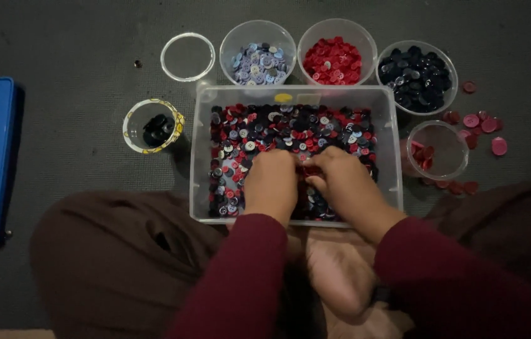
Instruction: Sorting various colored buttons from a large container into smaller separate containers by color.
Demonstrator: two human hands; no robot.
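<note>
Mixed buttons, clear bin, both hands

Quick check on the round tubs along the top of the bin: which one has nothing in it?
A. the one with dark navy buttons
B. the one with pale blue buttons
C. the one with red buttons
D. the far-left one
D: the far-left clear tub shows only the dark mat through it, while the three tubs to its right hold pale blue buttons, red buttons and dark navy buttons.
</note>
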